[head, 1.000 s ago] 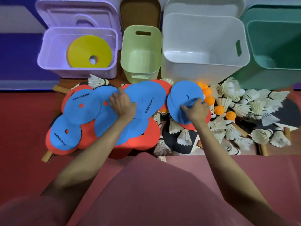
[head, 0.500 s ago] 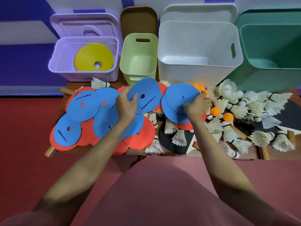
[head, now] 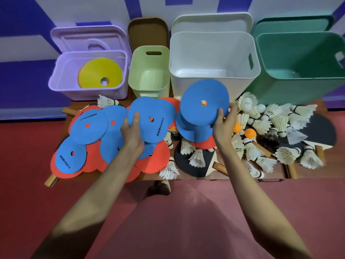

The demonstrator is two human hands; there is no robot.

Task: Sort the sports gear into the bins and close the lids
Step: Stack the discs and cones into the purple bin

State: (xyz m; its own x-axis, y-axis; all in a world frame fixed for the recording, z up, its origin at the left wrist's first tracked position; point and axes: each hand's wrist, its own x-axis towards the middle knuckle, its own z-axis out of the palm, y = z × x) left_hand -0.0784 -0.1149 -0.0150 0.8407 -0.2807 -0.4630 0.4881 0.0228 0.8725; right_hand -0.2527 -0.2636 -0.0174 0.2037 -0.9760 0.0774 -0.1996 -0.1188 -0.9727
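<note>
Left hand [head: 133, 135] pinches one blue disc [head: 147, 118] above the counter's [head: 306, 172] centre, right hand [head: 222, 126] pinches another [head: 204, 101] near its far edge; best stacked together, then dropped flat into the purple bin [head: 61, 79] at the far-left corner.

Gear count
Four open plastic bins [head: 214, 58]; six flat blue foam discs [head: 204, 101]; at least two orange table-tennis balls [head: 250, 133].

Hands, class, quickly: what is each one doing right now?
Left hand: pinches a blue disc by its edge.
Right hand: grips another blue disc, lifted and tilted.
</note>
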